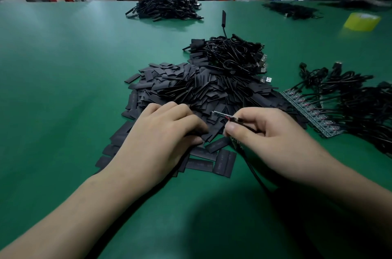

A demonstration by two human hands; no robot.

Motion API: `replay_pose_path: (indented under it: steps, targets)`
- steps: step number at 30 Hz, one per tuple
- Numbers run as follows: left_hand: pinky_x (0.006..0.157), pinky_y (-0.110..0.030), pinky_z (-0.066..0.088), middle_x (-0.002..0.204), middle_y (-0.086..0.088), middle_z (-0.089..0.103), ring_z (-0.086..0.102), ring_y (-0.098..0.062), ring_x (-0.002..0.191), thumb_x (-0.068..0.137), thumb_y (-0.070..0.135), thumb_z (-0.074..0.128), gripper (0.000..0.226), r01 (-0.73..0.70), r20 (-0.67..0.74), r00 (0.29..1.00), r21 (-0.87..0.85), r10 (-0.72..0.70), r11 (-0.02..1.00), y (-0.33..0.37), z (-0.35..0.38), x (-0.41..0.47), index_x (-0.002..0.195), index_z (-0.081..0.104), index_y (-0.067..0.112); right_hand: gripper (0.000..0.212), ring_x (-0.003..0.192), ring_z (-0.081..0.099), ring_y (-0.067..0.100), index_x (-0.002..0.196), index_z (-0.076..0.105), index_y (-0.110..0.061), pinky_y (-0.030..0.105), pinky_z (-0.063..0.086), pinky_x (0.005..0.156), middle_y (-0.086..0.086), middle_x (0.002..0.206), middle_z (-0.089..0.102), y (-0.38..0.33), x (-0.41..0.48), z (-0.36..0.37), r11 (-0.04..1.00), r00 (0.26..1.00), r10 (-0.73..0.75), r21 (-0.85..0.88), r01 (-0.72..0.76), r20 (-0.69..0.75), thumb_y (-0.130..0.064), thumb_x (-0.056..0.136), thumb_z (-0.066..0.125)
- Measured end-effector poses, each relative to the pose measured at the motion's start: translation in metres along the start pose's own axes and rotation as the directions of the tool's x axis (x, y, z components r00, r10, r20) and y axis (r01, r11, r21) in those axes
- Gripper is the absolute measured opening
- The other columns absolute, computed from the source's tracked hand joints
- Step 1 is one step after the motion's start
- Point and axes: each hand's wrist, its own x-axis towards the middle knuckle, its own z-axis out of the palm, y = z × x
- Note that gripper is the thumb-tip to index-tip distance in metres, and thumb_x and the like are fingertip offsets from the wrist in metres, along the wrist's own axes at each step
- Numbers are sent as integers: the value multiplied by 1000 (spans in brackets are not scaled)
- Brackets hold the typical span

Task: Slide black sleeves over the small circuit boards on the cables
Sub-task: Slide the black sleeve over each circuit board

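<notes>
Black sleeves (pixel 180 89): flat matte rectangles, heaped on green surface (pixel 63 67). Left grip (pixel 161 131) curls onto heap's near edge; hold unclear. Right grip (pixel 271 137) pinches thin circuit board (pixel 221 114) on its cable (pixel 254 174), just beside the heap.

Sleeve pile (pixel 186 89): loose heap of flat black rectangular sleeves, a few strays lying flat at its near edge w/ faint print. One small board (pixel 220 115), red wires at its rear, pinched in right hand (pixel 265 137) just over pile's near-right edge. Its black cable (pixel 254 171) trails toward viewer. Row of bare boards (pixel 307 110) w/ black cables (pixel 350 93) along pile's right side. Coiled cable bundle (pixel 235 55) w/ USB plugs on pile's far side.
</notes>
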Motion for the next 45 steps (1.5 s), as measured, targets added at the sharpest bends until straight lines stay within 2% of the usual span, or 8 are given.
replay_pose_path:
  steps: [8,12,15,19,25,33,39,45]
  targets:
    - [70,-12,46,77,11,66,61,-1,70,81,28,79,15,195,-9,958,-715,-287,672,5,-3,0,96,75,29,38,64,37,13,97,70,-26,31,30,62,-8,67,47,0,0,13,981,1000,-12,195,11,1,-59,78,66]
    - [73,-20,51,78,10,68,63,-5,73,78,32,80,19,211,-21,945,-723,-326,658,12,1,-2,95,74,30,22,64,42,12,88,72,-18,28,34,57,-1,67,53,-5,-2,11,936,1000,-21,350,15,14,-39,85,69]
    - [80,-19,52,91,12,70,67,-6,86,79,34,82,28,105,-154,965,-510,-210,854,16,-2,-3,105,75,24,23,67,35,20,89,72,-12,43,24,58,19,67,46,-7,-3,8,933,999,11,360,2,-33,-35,92,71]
    - [83,-24,52,98,8,71,66,-6,90,83,34,81,28,28,-231,967,-325,-108,945,18,-4,-5,107,78,19,19,64,30,20,87,71,-14,46,19,56,9,70,43,-9,-4,6,940,998,18,340,1,-52,-30,96,68]
    - [80,-16,49,94,16,74,69,-1,87,80,27,82,21,137,-242,931,-458,-272,878,14,-8,-3,101,79,23,59,51,38,3,99,75,-23,13,32,51,-7,57,39,-9,-3,0,947,995,8,320,25,-100,-66,98,34]
    - [76,-7,47,88,20,76,70,4,82,77,29,79,18,201,-195,898,-615,-394,762,10,-9,-4,95,79,30,37,54,30,25,79,64,-22,33,26,48,9,59,32,-10,-4,-7,980,995,-99,179,92,28,-47,99,46]
    - [76,-7,47,89,21,76,70,4,81,78,29,80,17,183,-195,902,-634,-384,752,10,-7,-4,95,78,32,39,49,30,3,69,54,-19,13,26,48,-6,56,32,-10,-5,-9,985,986,-130,125,117,105,-41,100,47]
    - [78,-11,49,91,18,76,72,-1,85,81,28,79,17,160,-207,914,-606,-349,779,9,-7,-5,98,78,31,40,49,27,3,68,51,-16,13,26,48,-8,56,31,-12,-3,-10,989,980,-122,107,105,158,-39,100,47]
